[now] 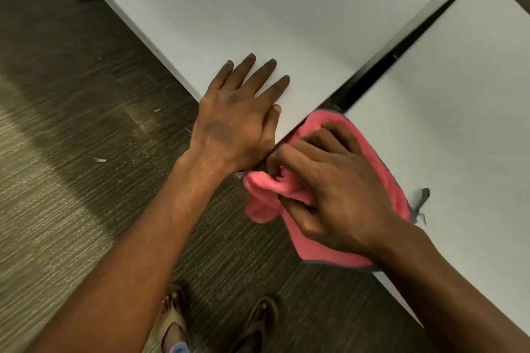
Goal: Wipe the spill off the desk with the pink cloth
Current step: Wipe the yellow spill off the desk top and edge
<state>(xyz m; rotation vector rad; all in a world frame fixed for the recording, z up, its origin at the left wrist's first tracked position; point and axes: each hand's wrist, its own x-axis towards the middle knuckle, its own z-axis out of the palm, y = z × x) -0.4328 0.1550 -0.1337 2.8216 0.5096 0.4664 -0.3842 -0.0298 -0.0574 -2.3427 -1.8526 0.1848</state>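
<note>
On desk (459, 94): pink cloth (329, 249) under right hand (338, 192)

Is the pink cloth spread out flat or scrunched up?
Scrunched up. The pink cloth bunches in folds under the right hand at the desk corner, part hanging over the edge.

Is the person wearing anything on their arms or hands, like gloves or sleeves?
No gloves, rings or watch. The left hand and right hand are bare, and both forearms show no sleeves. The left hand has dark smudges on its back.
</note>
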